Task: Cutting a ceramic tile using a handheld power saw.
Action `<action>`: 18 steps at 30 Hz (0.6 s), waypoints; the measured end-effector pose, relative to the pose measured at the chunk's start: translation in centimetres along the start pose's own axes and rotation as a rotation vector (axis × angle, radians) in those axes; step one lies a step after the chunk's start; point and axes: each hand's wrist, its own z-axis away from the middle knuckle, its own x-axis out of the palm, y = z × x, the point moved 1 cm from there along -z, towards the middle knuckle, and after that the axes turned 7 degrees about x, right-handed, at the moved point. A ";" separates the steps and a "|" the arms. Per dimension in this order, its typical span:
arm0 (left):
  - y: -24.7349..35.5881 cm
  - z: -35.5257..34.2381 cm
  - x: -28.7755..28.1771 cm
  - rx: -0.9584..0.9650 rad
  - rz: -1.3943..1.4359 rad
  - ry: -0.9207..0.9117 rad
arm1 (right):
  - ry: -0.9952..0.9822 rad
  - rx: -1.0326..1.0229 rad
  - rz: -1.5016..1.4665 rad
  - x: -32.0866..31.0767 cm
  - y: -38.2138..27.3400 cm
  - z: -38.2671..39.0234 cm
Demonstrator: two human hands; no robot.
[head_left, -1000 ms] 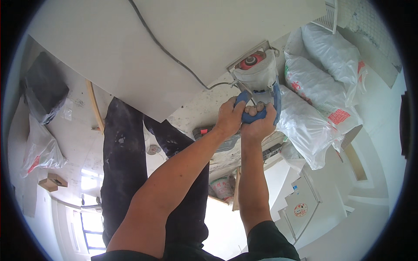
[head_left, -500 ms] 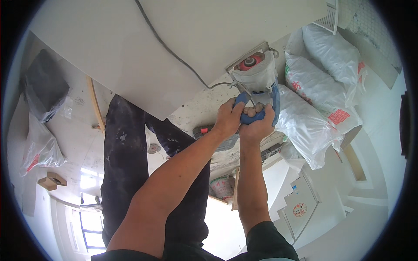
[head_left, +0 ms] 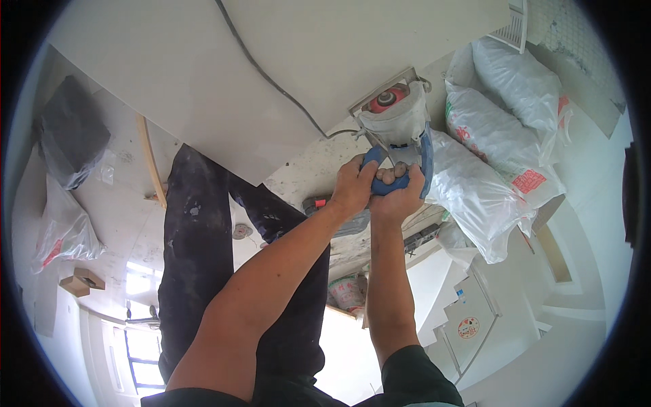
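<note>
A blue and grey power cutter (head_left: 399,126) with a red disc hub rests at the edge of a large white slab (head_left: 224,74). My left hand (head_left: 351,186) wraps the near side of its blue handle. My right hand (head_left: 397,193) grips the same handle from below, fingers curled over it. A black cord (head_left: 271,80) runs from the tool across the slab toward the top. My dark trouser legs (head_left: 203,251) stand under the slab's near edge.
Several white filled sacks (head_left: 488,136) are stacked to the right of the tool. A black bag (head_left: 68,129) and a clear plastic bag (head_left: 61,234) lie at left. A wooden stick (head_left: 152,159), a small cardboard box (head_left: 80,281) and dusty floor are below.
Both hands and the cutter have shifted very slightly; otherwise nothing visibly differs.
</note>
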 end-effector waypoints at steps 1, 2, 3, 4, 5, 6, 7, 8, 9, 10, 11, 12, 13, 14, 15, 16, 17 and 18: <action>-0.2 0.0 0.0 -0.010 -0.021 -0.010 | 0.000 -0.002 0.006 0.0 0.0 0.1; -0.3 0.1 -0.1 -0.010 -0.022 -0.010 | 0.001 -0.002 0.005 0.0 0.0 0.1; -0.5 0.1 -0.1 -0.009 -0.015 -0.003 | 0.017 0.010 -0.006 0.0 0.1 0.2; -0.7 0.0 -0.1 -0.007 -0.009 0.005 | 0.032 0.022 -0.017 0.1 0.1 0.3; -1.0 0.0 -0.1 -0.007 -0.010 0.006 | 0.031 0.022 -0.018 0.0 0.2 0.3; -1.3 -0.1 -0.1 0.011 0.027 0.012 | 0.022 0.019 -0.018 -0.1 0.3 0.2; -1.4 -0.1 -0.1 0.029 0.063 0.017 | 0.014 0.016 -0.018 -0.2 0.4 0.2; -1.6 -0.1 -0.2 0.029 0.062 0.017 | 0.014 0.017 -0.019 -0.2 0.5 0.3; -1.7 -0.1 -0.4 0.022 0.052 0.015 | 0.008 0.010 -0.007 -0.2 0.6 0.4; -1.7 0.0 -0.4 0.014 0.044 0.011 | 0.003 0.001 0.008 -0.1 0.5 0.5; -1.6 0.0 -0.3 0.013 0.044 0.010 | 0.004 0.001 0.008 -0.2 0.5 0.4; -1.5 0.0 -0.3 0.001 0.044 0.013 | 0.006 0.004 -0.008 -0.4 0.5 0.2; -1.3 0.1 -0.2 -0.011 0.044 0.014 | 0.010 0.006 -0.023 -0.5 0.5 0.2; -1.1 0.2 -0.2 -0.012 0.045 0.012 | 0.012 0.006 -0.022 -0.6 0.4 0.2; -0.9 0.2 -0.1 -0.034 0.039 -0.010 | 0.008 0.009 -0.027 -0.6 0.3 0.3; -0.9 0.2 -0.2 -0.053 0.031 -0.029 | 0.002 0.014 -0.035 -0.5 0.3 0.3; -0.9 0.3 -0.4 -0.053 0.029 -0.029 | 0.002 0.015 -0.037 -0.6 0.4 0.4; -0.9 0.4 -0.5 -0.052 0.021 -0.032 | 0.015 0.004 -0.018 -0.6 0.5 0.4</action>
